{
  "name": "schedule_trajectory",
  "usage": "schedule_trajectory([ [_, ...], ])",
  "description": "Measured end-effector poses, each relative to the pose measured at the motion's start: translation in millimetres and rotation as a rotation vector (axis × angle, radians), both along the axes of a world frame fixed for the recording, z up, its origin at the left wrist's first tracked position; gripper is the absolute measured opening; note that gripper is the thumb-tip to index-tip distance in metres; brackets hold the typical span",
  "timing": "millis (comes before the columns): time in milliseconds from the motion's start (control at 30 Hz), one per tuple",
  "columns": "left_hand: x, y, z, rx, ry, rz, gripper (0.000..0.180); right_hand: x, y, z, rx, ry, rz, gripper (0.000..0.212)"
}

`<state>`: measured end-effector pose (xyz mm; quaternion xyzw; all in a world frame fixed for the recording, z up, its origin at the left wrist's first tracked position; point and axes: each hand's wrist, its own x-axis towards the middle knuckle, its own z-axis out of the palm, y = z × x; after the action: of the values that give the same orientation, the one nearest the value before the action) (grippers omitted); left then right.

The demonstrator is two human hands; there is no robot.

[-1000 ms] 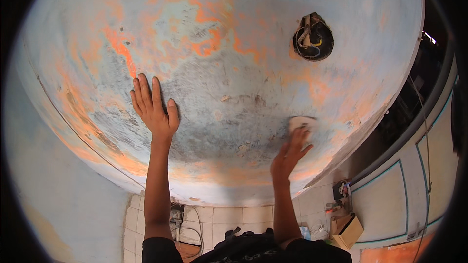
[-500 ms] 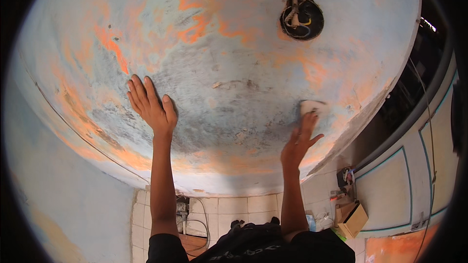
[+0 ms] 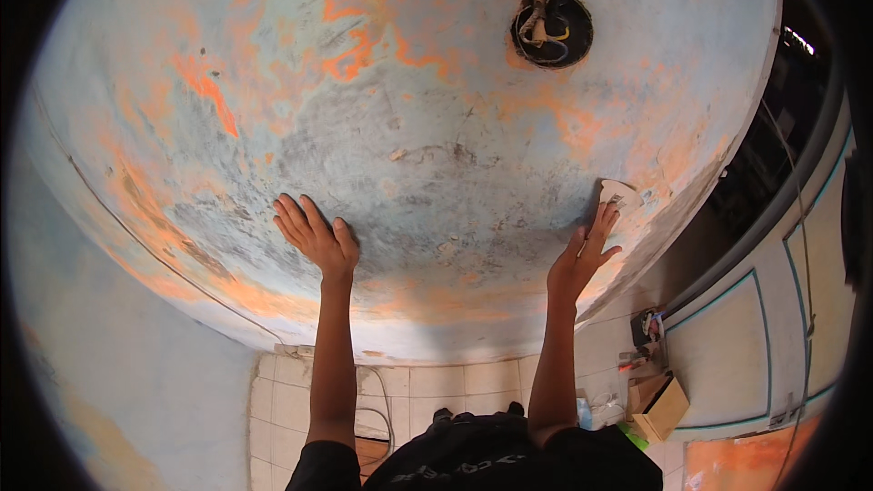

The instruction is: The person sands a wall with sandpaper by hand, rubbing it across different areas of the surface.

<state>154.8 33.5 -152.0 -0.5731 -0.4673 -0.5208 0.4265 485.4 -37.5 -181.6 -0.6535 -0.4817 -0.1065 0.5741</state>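
In front of me is a wall point(image 3: 509, 141) with worn pale blue paint, orange patches and dark grey scuffed areas. My left hand point(image 3: 314, 235) lies against its lower middle, fingers spread, with nothing in it. Farther right, my right hand point(image 3: 585, 250) presses a pale piece of sandpaper point(image 3: 620, 193) to the surface under its fingers. The sandpaper's upper edge stands out beyond the fingertips, with small dark print on its back. What the palm covers of it is hidden.
A round hole with loose wires point(image 3: 552, 29) opens in the upper wall. At right are a dark opening and a panelled door point(image 3: 723, 345). A cardboard box point(image 3: 659, 407) and small items stand on the tiled floor point(image 3: 436, 384). A cable point(image 3: 150, 250) runs along the left corner.
My left hand has slid down and to the right on the wall. My right hand has shifted right with the sandpaper, which was blurred by motion before.
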Motion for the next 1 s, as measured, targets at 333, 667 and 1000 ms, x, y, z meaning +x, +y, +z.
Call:
schedule_trajectory([
  [333, 2, 7, -16, 0.060, -0.004, -0.060, 0.053, -44, -7, -18, -0.163, -0.644, 0.211, 0.048],
  [667, 5, 5, -16, 0.052, 0.000, -0.052, 0.053, -14, -12, -10, -0.020, -0.109, 0.114, 0.046],
  [1000, 3, 6, -17, 0.062, 0.003, -0.048, 0.054, 20, 2, -1, 0.156, 0.303, 0.009, 0.047],
])
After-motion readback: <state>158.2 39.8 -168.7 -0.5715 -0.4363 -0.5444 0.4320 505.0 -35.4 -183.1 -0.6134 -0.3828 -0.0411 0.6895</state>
